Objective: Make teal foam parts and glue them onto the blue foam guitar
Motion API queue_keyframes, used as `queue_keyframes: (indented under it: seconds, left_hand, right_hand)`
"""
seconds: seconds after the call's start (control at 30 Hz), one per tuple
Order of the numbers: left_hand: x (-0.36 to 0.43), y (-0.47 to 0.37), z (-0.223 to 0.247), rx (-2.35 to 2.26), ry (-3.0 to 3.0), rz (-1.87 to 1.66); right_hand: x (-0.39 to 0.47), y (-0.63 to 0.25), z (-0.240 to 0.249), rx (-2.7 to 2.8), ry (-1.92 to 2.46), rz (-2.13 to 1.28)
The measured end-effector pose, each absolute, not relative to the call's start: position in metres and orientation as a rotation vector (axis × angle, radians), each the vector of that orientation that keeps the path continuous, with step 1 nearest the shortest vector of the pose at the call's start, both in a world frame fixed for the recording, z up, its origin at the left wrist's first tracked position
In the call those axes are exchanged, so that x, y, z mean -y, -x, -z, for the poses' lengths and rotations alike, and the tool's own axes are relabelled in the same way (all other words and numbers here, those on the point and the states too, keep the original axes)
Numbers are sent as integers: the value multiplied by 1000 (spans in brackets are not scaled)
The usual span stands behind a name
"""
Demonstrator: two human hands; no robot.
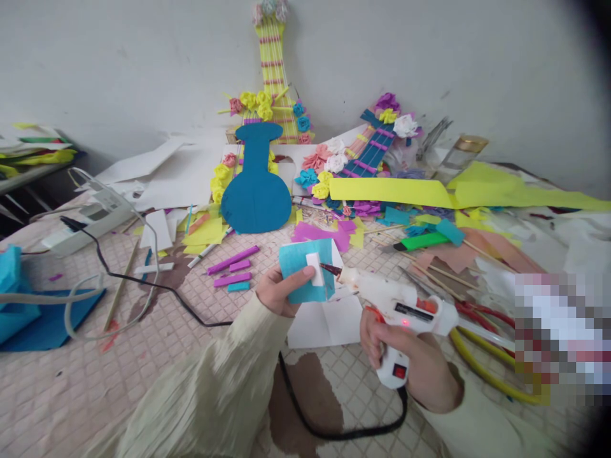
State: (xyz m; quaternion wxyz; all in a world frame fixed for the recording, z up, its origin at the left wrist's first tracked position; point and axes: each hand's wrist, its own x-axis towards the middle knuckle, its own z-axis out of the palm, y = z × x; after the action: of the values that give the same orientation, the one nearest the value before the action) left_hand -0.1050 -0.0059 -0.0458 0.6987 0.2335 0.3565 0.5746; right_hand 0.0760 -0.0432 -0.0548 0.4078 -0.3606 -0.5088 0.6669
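My left hand (281, 289) pinches a light blue piece of paper (296, 257), with the thumb pressing a small white strip (314, 266) flat against it. In my right hand (415, 356) is a white hot glue gun (382, 287), its red light lit and a finger at the orange trigger. The dark nozzle points left and meets, or nearly meets, the edge of the white strip. A clear glue stick juts from the gun's rear. Below the blue paper lies a creased white sheet (329, 324). Several purple strips (233, 259) rest left of my left hand.
A blue guitar-shaped cutout (256, 191) stands against decorated paper instruments at the wall. The gun's black cord (329, 436) loops across the table's front. A power strip (90, 219) sits at left. At right are a green cutter (424, 240), scissors (482, 318), sticks and yellow paper (391, 191).
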Motion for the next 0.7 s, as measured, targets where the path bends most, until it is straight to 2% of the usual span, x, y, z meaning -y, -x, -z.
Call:
queue_keyframes:
  seconds: [0.7]
  left_hand:
    - [5,109,41,-843,-463,-1312]
  right_hand:
    - [44,-74,55,1291,921,-1702]
